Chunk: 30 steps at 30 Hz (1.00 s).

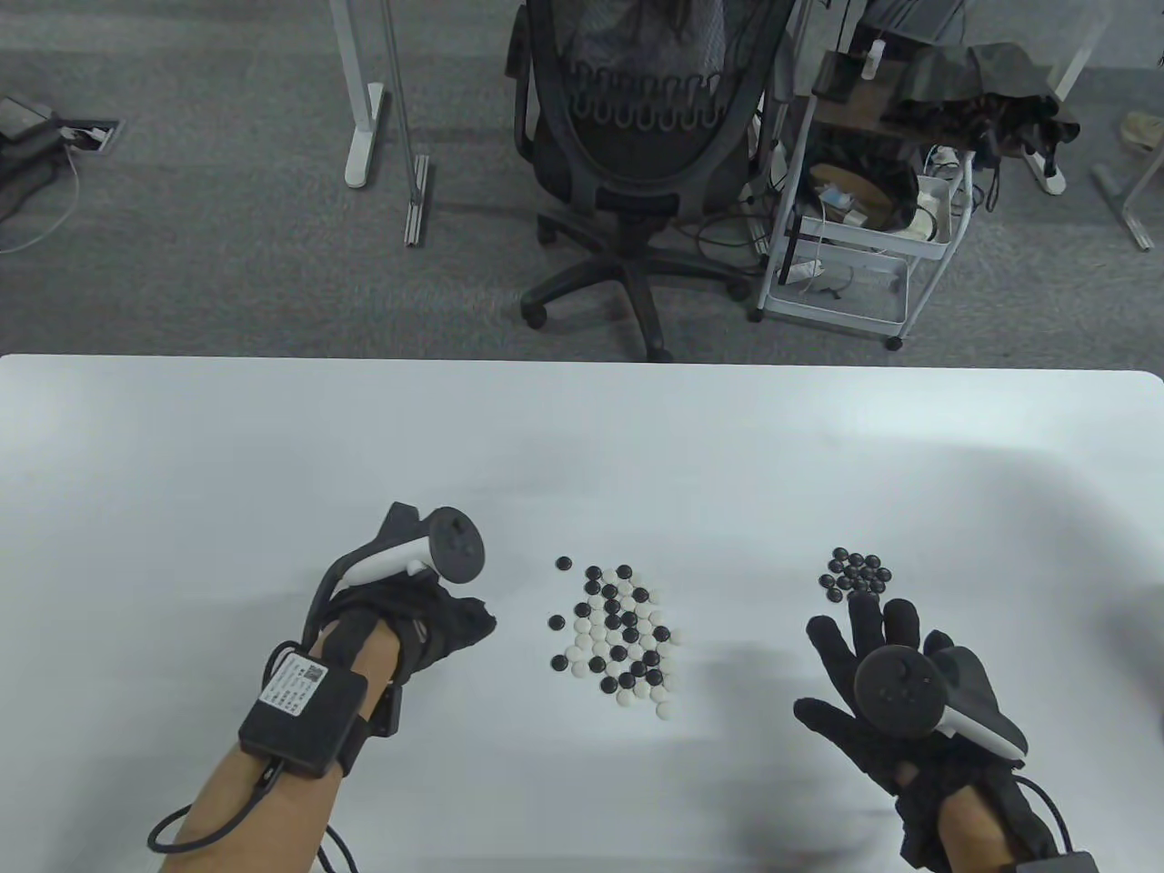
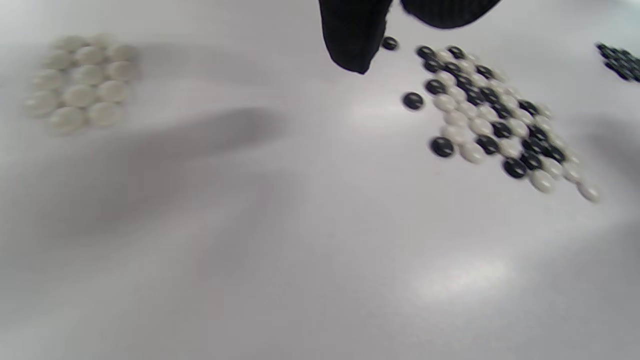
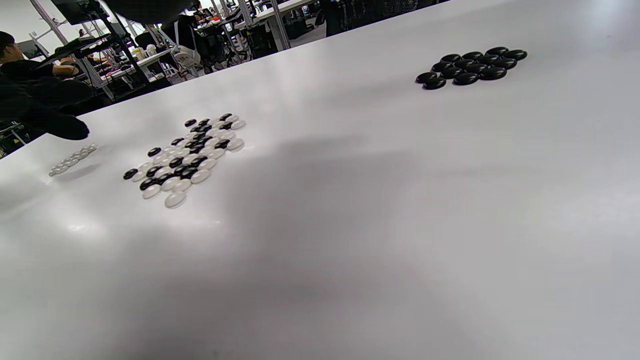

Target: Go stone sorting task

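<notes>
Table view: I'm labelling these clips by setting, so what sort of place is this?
Probably an office or lab workspace: a white table on grey carpet, a mesh office chair, and a wire cart with cables.

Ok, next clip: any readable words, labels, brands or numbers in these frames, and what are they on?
No text can be read in any view.
White label on the black box strapped to the left forearm: printed lines and a square code, too small to read.
Go stones, trackers, gloves and table: no markings visible.
</notes>
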Tool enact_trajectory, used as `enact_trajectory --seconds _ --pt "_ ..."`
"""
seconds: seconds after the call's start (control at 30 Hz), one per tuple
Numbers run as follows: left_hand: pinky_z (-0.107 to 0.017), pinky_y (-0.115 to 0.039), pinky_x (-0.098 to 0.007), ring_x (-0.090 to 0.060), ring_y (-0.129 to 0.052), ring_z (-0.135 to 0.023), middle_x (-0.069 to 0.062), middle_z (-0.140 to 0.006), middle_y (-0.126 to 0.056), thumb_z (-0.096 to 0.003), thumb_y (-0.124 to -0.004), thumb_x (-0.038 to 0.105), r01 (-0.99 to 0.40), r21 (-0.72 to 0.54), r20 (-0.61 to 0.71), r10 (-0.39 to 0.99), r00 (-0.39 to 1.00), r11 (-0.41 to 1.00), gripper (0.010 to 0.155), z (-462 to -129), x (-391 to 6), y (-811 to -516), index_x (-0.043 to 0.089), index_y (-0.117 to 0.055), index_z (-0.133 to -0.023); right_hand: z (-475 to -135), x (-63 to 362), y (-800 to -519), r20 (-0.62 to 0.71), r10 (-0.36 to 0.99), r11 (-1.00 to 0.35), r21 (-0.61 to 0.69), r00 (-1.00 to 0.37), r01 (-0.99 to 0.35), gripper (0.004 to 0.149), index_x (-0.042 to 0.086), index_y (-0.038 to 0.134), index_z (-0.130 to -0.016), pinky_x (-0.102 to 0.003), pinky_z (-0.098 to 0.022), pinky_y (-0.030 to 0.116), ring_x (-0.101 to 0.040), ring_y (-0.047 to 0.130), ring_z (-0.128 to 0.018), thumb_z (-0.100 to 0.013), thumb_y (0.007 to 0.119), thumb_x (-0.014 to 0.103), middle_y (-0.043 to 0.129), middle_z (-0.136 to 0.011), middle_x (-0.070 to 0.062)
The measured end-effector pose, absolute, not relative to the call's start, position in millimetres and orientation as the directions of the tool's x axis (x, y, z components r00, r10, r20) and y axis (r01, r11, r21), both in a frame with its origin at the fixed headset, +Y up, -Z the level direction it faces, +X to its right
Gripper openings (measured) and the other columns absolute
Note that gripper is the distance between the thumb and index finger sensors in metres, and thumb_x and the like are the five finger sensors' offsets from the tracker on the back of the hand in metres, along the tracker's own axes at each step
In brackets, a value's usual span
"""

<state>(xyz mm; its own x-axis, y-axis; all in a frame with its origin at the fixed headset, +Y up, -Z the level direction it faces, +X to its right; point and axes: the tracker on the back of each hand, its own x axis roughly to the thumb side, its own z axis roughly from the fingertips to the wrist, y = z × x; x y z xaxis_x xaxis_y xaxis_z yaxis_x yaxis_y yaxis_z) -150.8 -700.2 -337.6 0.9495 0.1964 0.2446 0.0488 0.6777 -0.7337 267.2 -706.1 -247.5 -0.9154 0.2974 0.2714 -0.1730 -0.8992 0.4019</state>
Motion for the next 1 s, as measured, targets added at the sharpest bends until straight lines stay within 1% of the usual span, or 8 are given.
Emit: enact_trajectory --seconds 0.17,0.27,0.37,0.53,0.63,0.8,0.87,1.0 --pt "-0.059 -0.003 -0.084 -0.06 0.013 -0.093 -0.03 -0.117 0.007 -0.0575 -0.047 0.049 0.218 -0.726 0.411 0.157 0.898 0.653 0.064 -323 -100 -718 0.025 -0.06 -0.116 -247 267 -706 0.269 0.3 -0.898 0.404 -0.915 -0.176 0.084 0.009 0.016 -0.114 -0.08 -0.051 0.002 -0.059 -0.013 -0.086 -0.056 0.054 0.055 -0.008 -0.106 -0.034" --pt "-0.059 -0.004 -0.084 -0.06 0.012 -0.093 -0.03 -0.116 0.006 -0.0578 -0.047 0.047 0.241 -0.737 0.441 0.179 0.879 0.632 0.064 -319 -81 -725 0.024 -0.058 -0.116 -247 267 -706 0.27 0.299 -0.897 0.407 -0.915 -0.173 0.084 0.009 0.016 -0.114 -0.08 -0.051 0.002 -0.059 -0.011 -0.086 -0.056 0.055 0.055 -0.008 -0.106 -0.034" --pt "-0.058 -0.002 -0.084 -0.06 0.015 -0.092 -0.031 -0.114 0.011 -0.058 -0.046 0.046 0.268 -0.714 0.472 0.162 0.867 0.647 0.064 -319 -69 -728 0.026 -0.049 -0.118 -247 267 -706 0.271 0.299 -0.898 0.404 -0.915 -0.174 0.084 0.009 0.016 -0.114 -0.08 -0.051 0.002 -0.059 -0.011 -0.086 -0.056 0.055 0.055 -0.008 -0.106 -0.034" --pt "-0.056 0.001 -0.083 -0.059 0.019 -0.089 -0.031 -0.109 0.017 -0.057 -0.045 0.046 0.385 -0.679 0.53 0.055 0.846 0.625 0.065 -311 -61 -745 0.029 -0.032 -0.119 -247 268 -705 0.268 0.302 -0.898 0.401 -0.915 -0.18 0.084 0.009 0.016 -0.114 -0.08 -0.051 0.002 -0.059 -0.011 -0.086 -0.056 0.055 0.055 -0.008 -0.106 -0.034" --pt "-0.057 0.001 -0.083 -0.059 0.019 -0.089 -0.031 -0.109 0.018 -0.0572 -0.046 0.046 0.414 -0.663 0.552 0.034 0.833 0.623 0.064 -300 -68 -750 0.031 -0.027 -0.117 -248 269 -705 0.268 0.303 -0.898 0.4 -0.915 -0.18 0.084 0.009 0.016 -0.114 -0.08 -0.051 0.002 -0.059 -0.011 -0.086 -0.056 0.055 0.055 -0.008 -0.106 -0.034" --pt "-0.057 0.0 -0.083 -0.059 0.018 -0.089 -0.031 -0.11 0.015 -0.0572 -0.046 0.046 0.406 -0.686 0.531 0.034 0.847 0.604 0.063 -282 -102 -746 0.032 -0.032 -0.117 -248 268 -706 0.269 0.3 -0.897 0.407 -0.915 -0.174 0.084 0.009 0.016 -0.114 -0.08 -0.051 0.002 -0.059 -0.011 -0.086 -0.056 0.055 0.055 -0.008 -0.106 -0.034" --pt "-0.057 0.0 -0.083 -0.059 0.017 -0.09 -0.03 -0.111 0.015 -0.0572 -0.047 0.046 0.361 -0.717 0.469 0.03 0.883 0.596 0.062 -282 -130 -744 0.032 -0.035 -0.117 -248 268 -706 0.268 0.298 -0.896 0.408 -0.916 -0.172 0.084 0.009 0.016 -0.114 -0.08 -0.051 0.002 -0.059 -0.011 -0.086 -0.056 0.055 0.055 -0.008 -0.106 -0.034" --pt "-0.057 0.001 -0.083 -0.058 0.019 -0.089 -0.029 -0.11 0.016 -0.0566 -0.047 0.046 0.295 -0.74 0.33 -0.056 0.942 0.604 0.062 -297 -177 -740 0.032 -0.04 -0.117 -248 268 -706 0.266 0.297 -0.896 0.409 -0.917 -0.171 0.084 0.009 0.016 -0.114 -0.08 -0.051 0.002 -0.059 -0.011 -0.086 -0.056 0.055 0.055 -0.008 -0.106 -0.034"
